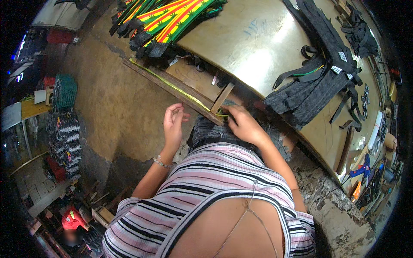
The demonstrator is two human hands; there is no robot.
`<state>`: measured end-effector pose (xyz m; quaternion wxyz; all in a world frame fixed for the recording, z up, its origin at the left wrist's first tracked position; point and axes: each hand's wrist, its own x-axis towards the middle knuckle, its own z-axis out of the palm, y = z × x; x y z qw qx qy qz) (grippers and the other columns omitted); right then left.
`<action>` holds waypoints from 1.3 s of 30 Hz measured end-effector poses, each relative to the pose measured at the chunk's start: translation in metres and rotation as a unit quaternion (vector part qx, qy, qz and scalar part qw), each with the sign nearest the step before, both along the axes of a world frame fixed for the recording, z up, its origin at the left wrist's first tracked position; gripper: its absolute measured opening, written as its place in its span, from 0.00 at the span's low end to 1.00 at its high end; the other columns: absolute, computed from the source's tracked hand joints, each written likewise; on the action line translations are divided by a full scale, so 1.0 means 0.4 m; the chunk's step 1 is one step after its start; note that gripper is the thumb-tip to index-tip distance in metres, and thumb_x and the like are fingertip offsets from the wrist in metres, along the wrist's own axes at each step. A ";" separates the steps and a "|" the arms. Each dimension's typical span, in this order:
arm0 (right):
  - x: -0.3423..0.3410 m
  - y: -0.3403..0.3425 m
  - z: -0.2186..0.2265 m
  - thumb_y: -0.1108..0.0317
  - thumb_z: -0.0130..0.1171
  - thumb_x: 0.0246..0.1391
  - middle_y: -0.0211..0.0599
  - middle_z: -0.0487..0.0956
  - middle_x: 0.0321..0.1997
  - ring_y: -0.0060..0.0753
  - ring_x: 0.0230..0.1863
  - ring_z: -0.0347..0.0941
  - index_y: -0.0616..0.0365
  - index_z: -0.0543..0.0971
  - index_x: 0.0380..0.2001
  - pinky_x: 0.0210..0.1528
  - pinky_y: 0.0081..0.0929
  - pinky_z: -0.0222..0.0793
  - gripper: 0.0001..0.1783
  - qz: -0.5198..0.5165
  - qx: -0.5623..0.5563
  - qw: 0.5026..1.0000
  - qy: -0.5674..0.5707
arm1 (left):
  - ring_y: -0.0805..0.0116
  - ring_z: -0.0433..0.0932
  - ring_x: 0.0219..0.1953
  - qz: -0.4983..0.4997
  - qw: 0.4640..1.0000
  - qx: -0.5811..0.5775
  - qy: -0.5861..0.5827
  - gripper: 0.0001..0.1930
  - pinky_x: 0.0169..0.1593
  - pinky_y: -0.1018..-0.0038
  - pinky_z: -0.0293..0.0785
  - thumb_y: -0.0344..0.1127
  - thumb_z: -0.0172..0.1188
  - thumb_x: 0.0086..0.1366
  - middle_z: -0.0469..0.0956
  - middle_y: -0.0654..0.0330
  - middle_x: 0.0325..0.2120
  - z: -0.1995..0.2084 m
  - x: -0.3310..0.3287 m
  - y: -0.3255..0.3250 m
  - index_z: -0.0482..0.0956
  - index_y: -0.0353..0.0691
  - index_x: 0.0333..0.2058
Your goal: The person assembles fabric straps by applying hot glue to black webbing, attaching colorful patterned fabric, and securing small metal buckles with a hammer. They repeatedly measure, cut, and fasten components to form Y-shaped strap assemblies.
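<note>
An open wooden drawer sticks out from under the metal-topped table. Along the top of its front board lies a thin yellow strip, perhaps a measuring tape. My right hand is at the drawer's right end, fingers bent inward beside the strip's end. Its fingertips are partly hidden, so what they grip does not show. My left hand hangs in the air in front of the drawer, its fingers loosely curled and apart, holding nothing. Inside the drawer are small items, among them a white-and-red one.
Red, yellow and green patterned straps are piled on the table's far left. Black webbing straps lie on the metal tabletop at right, with a blue glue gun near its edge. A person in red is at lower left.
</note>
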<state>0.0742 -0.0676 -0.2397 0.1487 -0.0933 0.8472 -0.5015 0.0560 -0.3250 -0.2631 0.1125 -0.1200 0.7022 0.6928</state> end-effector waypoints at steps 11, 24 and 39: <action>0.011 0.000 -0.060 0.70 0.53 0.63 0.50 0.78 0.43 0.53 0.45 0.76 0.59 0.77 0.52 0.50 0.36 0.71 0.15 -0.038 0.005 0.999 -0.012 | 0.71 0.77 0.39 -0.110 0.993 0.040 0.016 0.08 0.43 0.76 0.73 0.29 0.52 0.72 0.73 0.60 0.39 0.068 0.048 0.078 0.67 0.38 0.47; 0.233 0.196 -0.079 0.70 0.49 0.60 0.51 0.82 0.36 0.56 0.35 0.79 0.57 0.81 0.43 0.38 0.45 0.75 0.13 -0.228 0.149 0.962 0.004 | 0.76 0.71 0.33 -0.013 0.999 0.050 -0.006 0.12 0.40 0.71 0.78 0.40 0.55 0.72 0.66 0.64 0.31 0.092 -0.020 0.118 0.61 0.45 0.35; 0.971 0.444 -0.216 0.65 0.66 0.46 0.63 0.80 0.40 0.65 0.44 0.77 0.67 0.78 0.39 0.45 0.52 0.73 0.19 -0.472 0.377 0.653 -0.456 | 0.66 0.71 0.40 -0.124 0.981 0.141 0.045 0.04 0.51 0.61 0.74 0.30 0.45 0.66 0.66 0.60 0.33 0.027 -0.182 0.204 0.62 0.41 0.38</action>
